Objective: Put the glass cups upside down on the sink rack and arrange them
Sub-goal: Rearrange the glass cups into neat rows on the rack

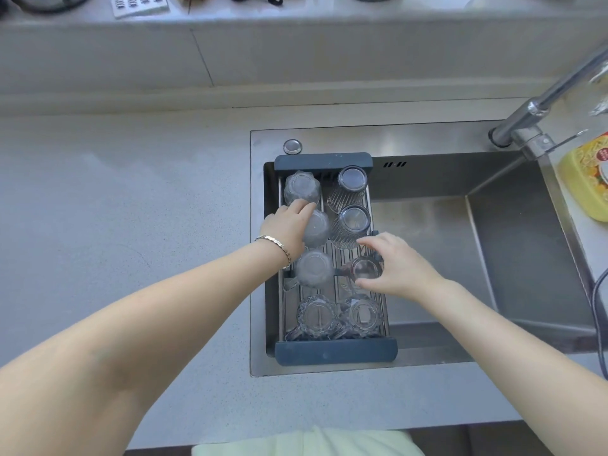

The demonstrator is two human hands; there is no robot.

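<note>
A dark blue sink rack (335, 353) spans the left end of the steel sink. Several glass cups stand upside down on it in two columns. My left hand (288, 225) grips the second frosted cup (316, 229) of the left column, behind the first frosted cup (301, 188). My right hand (396, 264) holds a small clear cup (363, 268) in the right column, fingers around its sides. Two ribbed cups (352, 181) (352, 225) stand behind it. A third frosted cup (313, 268) and two scalloped cups (317, 316) (363, 315) fill the near rows.
The steel sink basin (444, 225) lies open to the right of the rack. A chrome faucet (539, 106) reaches over from the back right, beside a yellow dish soap bottle (585, 179). Grey countertop (131, 209) stretches left. A cable (598, 311) hangs at the right edge.
</note>
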